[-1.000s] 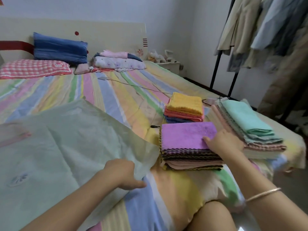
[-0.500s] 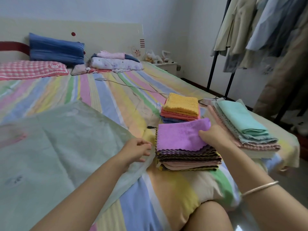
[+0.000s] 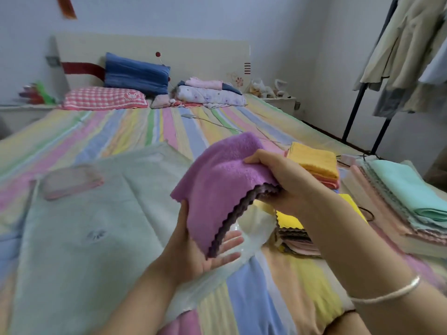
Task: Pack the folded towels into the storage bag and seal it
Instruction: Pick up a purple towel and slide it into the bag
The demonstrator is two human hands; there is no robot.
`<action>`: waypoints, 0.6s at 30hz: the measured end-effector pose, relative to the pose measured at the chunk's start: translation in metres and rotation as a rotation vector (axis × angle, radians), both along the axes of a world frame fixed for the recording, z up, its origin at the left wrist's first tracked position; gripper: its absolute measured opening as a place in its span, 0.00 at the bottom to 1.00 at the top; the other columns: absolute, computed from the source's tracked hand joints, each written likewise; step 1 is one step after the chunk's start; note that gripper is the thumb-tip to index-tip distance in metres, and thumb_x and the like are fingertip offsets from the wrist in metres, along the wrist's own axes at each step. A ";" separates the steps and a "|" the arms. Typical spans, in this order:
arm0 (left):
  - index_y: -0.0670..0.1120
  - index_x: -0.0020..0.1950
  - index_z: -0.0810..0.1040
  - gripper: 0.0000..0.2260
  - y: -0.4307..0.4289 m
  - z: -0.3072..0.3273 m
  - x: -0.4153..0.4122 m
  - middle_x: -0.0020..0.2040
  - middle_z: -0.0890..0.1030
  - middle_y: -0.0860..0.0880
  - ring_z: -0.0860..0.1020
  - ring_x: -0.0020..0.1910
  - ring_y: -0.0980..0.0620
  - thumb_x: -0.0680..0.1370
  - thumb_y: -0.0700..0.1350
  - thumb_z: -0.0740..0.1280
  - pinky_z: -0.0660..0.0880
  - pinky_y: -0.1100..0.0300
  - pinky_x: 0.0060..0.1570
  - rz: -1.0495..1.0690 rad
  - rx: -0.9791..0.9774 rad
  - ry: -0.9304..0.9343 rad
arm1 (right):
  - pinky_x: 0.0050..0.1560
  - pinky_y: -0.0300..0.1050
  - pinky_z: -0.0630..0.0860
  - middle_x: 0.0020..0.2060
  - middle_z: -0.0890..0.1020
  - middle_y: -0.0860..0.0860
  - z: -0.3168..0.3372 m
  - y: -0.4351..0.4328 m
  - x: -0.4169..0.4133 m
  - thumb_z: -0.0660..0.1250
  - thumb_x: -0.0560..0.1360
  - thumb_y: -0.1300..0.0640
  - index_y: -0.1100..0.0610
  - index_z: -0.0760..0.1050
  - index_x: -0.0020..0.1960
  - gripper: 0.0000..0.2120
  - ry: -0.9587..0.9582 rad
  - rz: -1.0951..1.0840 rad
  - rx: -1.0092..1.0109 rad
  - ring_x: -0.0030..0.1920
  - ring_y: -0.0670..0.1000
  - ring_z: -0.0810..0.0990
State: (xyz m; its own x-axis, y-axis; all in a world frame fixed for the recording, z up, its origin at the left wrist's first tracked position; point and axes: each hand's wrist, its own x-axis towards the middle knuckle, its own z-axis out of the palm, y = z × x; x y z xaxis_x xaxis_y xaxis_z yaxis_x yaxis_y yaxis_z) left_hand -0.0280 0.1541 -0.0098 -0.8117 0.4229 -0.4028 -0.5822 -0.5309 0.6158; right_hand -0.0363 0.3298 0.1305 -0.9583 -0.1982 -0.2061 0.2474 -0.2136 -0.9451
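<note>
Purple towels [image 3: 217, 180] held above storage bag [image 3: 84, 250] edge.

Right hand [image 3: 291, 187] grips purple towels [image 3: 217, 184], left hand [image 3: 202, 258] supporting underneath.

Striped bed [image 3: 145, 131] carries storage bag [image 3: 84, 226], towel stacks [image 3: 314, 160], pillows [image 3: 104, 99].

towel [image 3: 217, 180]: purple | bag [image 3: 84, 238]: pale green | bedsheet [image 3: 145, 126]: pastel stripes
</note>
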 end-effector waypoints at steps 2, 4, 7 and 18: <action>0.38 0.65 0.77 0.50 -0.034 -0.005 0.021 0.66 0.76 0.35 0.75 0.66 0.37 0.65 0.80 0.53 0.70 0.38 0.64 0.036 0.075 0.035 | 0.30 0.39 0.75 0.30 0.77 0.53 -0.012 -0.020 -0.007 0.67 0.73 0.61 0.58 0.73 0.43 0.03 -0.042 0.062 -0.002 0.29 0.50 0.75; 0.37 0.65 0.77 0.50 -0.072 -0.006 0.036 0.66 0.76 0.36 0.76 0.64 0.38 0.65 0.79 0.55 0.74 0.40 0.61 0.123 0.146 0.024 | 0.31 0.40 0.75 0.29 0.77 0.53 -0.036 -0.036 -0.016 0.68 0.72 0.61 0.57 0.73 0.42 0.03 -0.092 0.078 0.080 0.29 0.50 0.76; 0.39 0.64 0.77 0.38 -0.117 -0.004 0.047 0.62 0.80 0.39 0.81 0.58 0.43 0.73 0.70 0.57 0.79 0.49 0.54 0.218 -0.035 0.002 | 0.28 0.40 0.73 0.31 0.78 0.54 -0.085 -0.055 -0.028 0.68 0.72 0.61 0.56 0.76 0.42 0.02 -0.130 0.162 0.383 0.28 0.50 0.76; 0.50 0.62 0.76 0.12 -0.132 -0.006 0.064 0.48 0.85 0.47 0.83 0.40 0.51 0.83 0.42 0.58 0.79 0.59 0.34 0.221 -0.514 0.089 | 0.46 0.43 0.73 0.58 0.78 0.54 -0.108 -0.112 -0.026 0.58 0.71 0.64 0.50 0.67 0.70 0.27 0.231 0.330 1.148 0.55 0.56 0.77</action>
